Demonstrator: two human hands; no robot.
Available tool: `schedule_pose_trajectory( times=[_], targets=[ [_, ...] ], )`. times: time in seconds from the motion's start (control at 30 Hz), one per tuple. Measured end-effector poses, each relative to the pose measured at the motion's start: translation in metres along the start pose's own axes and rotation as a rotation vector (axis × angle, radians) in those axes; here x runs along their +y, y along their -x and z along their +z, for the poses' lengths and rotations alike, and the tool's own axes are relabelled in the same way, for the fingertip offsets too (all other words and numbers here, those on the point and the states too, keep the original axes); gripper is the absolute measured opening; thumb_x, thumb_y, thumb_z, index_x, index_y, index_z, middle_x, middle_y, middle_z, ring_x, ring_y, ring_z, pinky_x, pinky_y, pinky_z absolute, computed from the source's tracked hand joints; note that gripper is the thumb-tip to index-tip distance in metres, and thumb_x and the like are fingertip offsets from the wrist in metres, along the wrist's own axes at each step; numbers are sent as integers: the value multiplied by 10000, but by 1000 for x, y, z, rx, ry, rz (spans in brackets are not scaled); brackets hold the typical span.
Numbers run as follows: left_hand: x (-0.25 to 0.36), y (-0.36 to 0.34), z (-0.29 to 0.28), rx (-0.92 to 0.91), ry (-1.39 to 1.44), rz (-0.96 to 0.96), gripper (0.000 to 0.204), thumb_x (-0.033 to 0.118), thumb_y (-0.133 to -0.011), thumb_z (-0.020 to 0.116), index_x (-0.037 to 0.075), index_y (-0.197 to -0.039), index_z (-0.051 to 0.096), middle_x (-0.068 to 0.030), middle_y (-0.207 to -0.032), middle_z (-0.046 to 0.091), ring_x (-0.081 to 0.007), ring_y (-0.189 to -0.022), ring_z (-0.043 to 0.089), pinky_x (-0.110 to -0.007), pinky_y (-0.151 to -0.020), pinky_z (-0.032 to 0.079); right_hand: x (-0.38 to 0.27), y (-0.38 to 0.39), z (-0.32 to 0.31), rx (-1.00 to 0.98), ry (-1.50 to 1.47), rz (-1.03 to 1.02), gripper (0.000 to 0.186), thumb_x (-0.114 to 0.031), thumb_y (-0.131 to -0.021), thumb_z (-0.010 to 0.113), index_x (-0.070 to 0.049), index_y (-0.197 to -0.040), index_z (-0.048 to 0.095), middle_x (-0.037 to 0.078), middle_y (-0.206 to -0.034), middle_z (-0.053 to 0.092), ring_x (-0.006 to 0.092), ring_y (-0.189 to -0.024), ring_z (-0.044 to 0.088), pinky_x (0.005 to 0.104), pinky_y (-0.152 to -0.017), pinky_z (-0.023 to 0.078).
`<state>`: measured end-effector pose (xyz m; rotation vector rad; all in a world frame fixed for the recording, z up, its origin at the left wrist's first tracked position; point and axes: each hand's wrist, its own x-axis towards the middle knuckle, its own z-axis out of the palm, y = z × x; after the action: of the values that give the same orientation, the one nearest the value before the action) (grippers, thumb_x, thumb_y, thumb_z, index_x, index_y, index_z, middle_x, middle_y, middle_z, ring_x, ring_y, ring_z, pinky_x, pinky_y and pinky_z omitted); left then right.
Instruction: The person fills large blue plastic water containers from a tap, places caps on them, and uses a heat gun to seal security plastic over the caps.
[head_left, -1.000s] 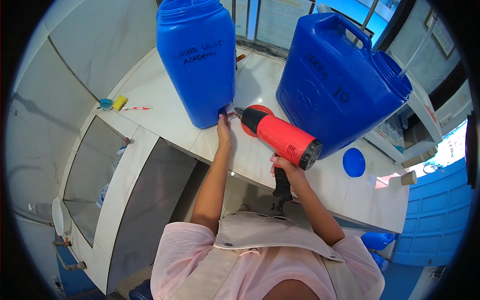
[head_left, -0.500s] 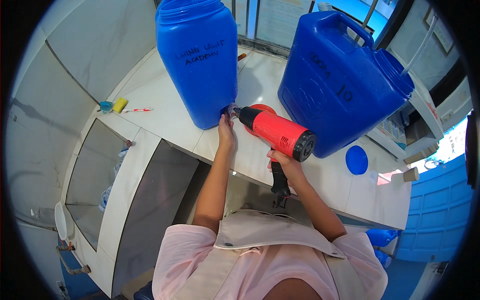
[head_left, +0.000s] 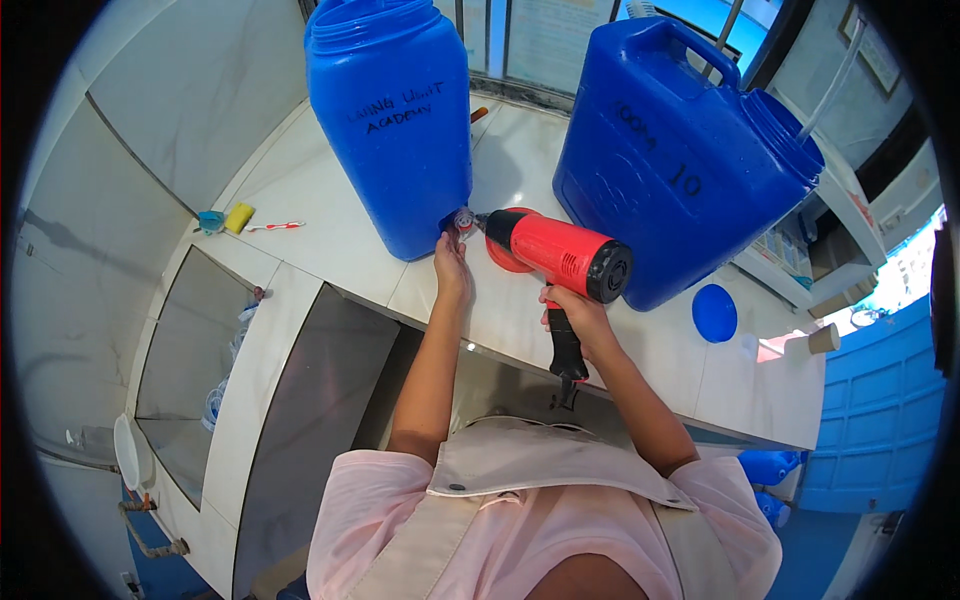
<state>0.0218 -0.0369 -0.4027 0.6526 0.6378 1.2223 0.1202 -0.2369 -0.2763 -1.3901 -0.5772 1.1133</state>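
Observation:
A tall blue container (head_left: 390, 170) stands open-topped on the white tiled counter (head_left: 340, 250), with a small clear fitting (head_left: 463, 221) low on its right side. My left hand (head_left: 450, 258) has its fingers closed around that fitting at the container's lower corner, partly hiding it. My right hand (head_left: 575, 312) grips the black handle of a red heat gun (head_left: 555, 250), whose metal nozzle is at the fitting, touching or very near it. A red disc (head_left: 508, 258) lies beneath the gun. Just beyond the gun, a blue jerrycan (head_left: 660, 180) stands with a white tube in its mouth.
A blue cap (head_left: 713, 312) and a beige cylinder (head_left: 824, 339) sit on the right of the counter. A yellow sponge (head_left: 239, 217) and a red-and-white brush (head_left: 275, 226) lie at the left. A white bowl (head_left: 131, 450) is at lower left, above pipes. A blue door (head_left: 865, 400) is at right.
The heat gun's rear end has risen in the picture over the last second, its nozzle staying by the fitting. My left hand remains at the fitting. The view has shifted slightly.

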Motion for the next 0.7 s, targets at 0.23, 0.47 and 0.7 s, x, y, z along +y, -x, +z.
schedule_pose_trajectory(
  times=[0.23, 0.47, 0.7],
  targets=[
    [-1, -4, -4, 4, 30, 0, 392, 294, -912, 312, 68, -1191, 468, -11, -1228, 499, -124, -1130, 417, -307, -912, 267, -1, 8, -2, -51, -12, 38, 237, -163, -748, 592, -27, -938, 551, 65, -765, 572, 147, -563, 563, 281, -502, 472],
    [20, 24, -9, 166, -21, -32, 419, 291, -908, 318, 24, -1189, 477, -64, -1186, 532, -158, -1114, 450, -320, -920, 295, -4, 1, 4, -61, -43, 31, 245, -146, -750, 598, -20, -953, 542, 78, -787, 587, 150, -559, 568, 278, -496, 477],
    [84, 106, -38, 421, -144, 261, 326, 261, -887, 361, 61, -1071, 540, -50, -1050, 578, -154, -998, 509, -306, -841, 354, -9, 0, -10, -74, -32, 43, 250, -207, -767, 608, -43, -949, 561, 68, -783, 602, 137, -564, 558, 265, -514, 465]
  ],
)
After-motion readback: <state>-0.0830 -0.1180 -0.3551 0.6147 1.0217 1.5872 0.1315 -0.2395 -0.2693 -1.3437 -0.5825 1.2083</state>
